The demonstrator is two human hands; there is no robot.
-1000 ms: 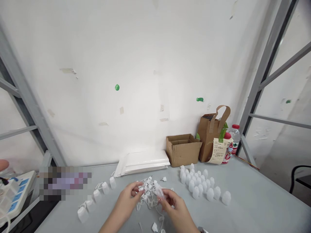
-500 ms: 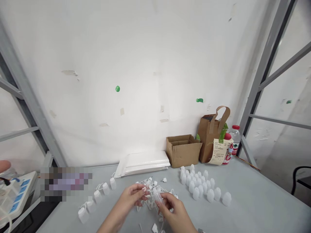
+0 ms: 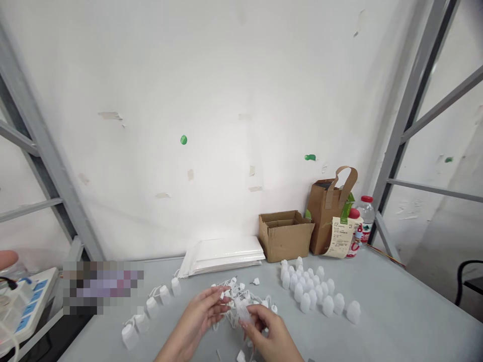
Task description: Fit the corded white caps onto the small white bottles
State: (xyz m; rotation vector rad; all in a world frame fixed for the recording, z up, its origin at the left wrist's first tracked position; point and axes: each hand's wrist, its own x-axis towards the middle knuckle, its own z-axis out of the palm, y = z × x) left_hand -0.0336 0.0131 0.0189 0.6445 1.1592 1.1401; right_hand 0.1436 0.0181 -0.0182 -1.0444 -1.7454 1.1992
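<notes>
My left hand pinches a small white plug between thumb and index finger, with the other fingers loosely curled. Close by on the right, my right hand grips a translucent whitish tube-shaped cover, tilted toward the left hand. I cannot tell whether the plug and cover touch. Beneath and behind both hands lies a tangled pile of white cords with small plugs. Several frosted domed covers stand grouped to the right. On the left, several white cylinders with cords form a slanting row.
Flat white packages lie stacked against the wall. Beside them are an open cardboard box, a brown paper bag and a red-capped bottle. A power strip sits at far left, near a blurred patch.
The cover in my right hand has shifted slightly left and turned, showing more of itself. My left hand's fingers have spread a little. The view has tipped slightly.
</notes>
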